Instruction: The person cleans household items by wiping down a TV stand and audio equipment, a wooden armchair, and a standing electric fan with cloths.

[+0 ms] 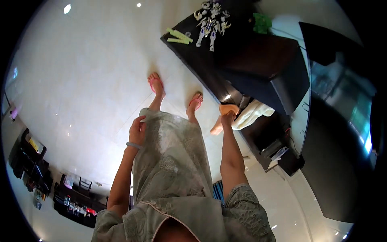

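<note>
The right hand (228, 117) grips the orange cloth (226, 108), likely light, soft and best bunched mid-length, while the left hand (136, 131) half-curls, grip unclear.

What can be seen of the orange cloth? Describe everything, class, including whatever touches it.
The orange cloth is pale, peachy and plain, and looks soft. It is bunched rather than spread: one part shows beyond the right hand gripping it, another hangs toward the floor. It sits at the edge of the dark low stand, beside a cream cloth. Whether it touches either is unclear.
</note>
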`<state>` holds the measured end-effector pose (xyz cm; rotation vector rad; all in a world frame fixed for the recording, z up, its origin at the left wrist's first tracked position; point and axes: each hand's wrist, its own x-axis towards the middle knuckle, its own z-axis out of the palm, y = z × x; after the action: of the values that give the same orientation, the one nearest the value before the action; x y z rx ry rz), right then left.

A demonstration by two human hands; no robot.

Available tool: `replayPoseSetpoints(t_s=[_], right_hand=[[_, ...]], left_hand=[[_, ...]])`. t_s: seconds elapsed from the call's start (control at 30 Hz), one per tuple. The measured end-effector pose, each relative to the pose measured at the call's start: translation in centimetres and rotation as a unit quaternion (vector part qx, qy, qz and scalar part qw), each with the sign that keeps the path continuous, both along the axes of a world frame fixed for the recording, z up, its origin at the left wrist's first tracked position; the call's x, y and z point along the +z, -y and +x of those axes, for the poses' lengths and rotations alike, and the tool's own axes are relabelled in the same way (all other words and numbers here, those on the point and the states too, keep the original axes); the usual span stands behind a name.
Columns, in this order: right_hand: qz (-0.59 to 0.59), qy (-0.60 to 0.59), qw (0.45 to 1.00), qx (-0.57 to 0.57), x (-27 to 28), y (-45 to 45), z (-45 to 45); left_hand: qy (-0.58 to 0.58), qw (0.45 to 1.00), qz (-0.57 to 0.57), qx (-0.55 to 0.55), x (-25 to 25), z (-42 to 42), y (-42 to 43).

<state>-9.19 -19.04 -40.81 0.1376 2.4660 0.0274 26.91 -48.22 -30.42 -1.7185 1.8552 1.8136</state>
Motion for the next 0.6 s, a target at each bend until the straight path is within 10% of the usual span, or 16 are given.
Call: replayPoseSetpoints(t_s=[0.13,0.23,0.43,0.53,0.6], right_hand=[[0.003,0.007,0.999,-0.046,-1.0,5.2,0.6],[0.026,-0.016,0.98,0.195,-2.2,10.1,3.4],[-0.344,-0.007,0.935,0.082,3.9,18.0,3.6],[-0.414,0.254,0.872,0.054,6.4,19.8,2.2],[-0.506,0.388,0.768,-0.058,8.8,21.3,3.7]], left_hand=[[-0.024,0.999,-0.015,-0.024,1.6,-3.5,-0.1],[0.01,0.998,-0.014,-0.055,2.1,-5.7,-0.4],[-0.062,0.997,-0.026,-0.038,0.6,-8.6,-2.4],[-0.004,0.999,0.003,-0.038,2.8,-11.6,-2.0],[-0.075,0.974,0.145,0.154,4.1,-13.0,-1.7]])
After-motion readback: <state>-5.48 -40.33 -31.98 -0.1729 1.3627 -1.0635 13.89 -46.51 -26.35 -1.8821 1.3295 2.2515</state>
